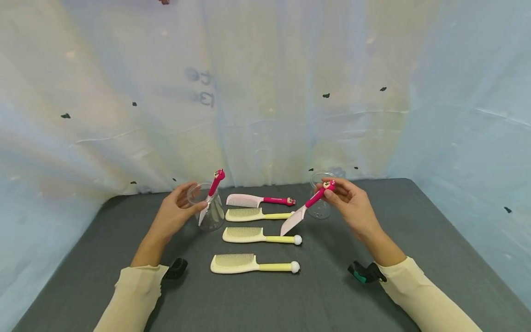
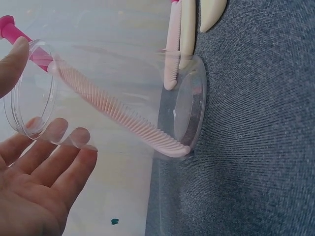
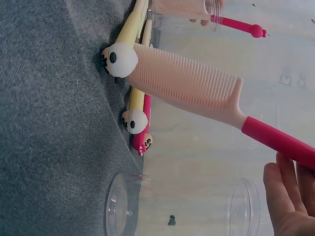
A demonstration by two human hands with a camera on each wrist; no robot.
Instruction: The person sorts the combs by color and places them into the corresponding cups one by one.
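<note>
The pink comb [image 1: 304, 210] with the magenta handle hangs tilted above the grey table [image 1: 373, 304], its handle end pinched in the right hand [image 1: 352, 203]. The left hand [image 1: 176, 213] rests with relaxed, open fingers against a clear cup [image 1: 206, 207] holding another pink comb [image 1: 211, 193]. The left wrist view shows that comb's teeth [image 2: 118, 110] reaching the cup's bottom; the fingers seem barely touching.

Pink comb [image 1: 306, 206] held tilted above table, another (teeth down) in clear cup [image 1: 206, 213], seemingly upright
</note>
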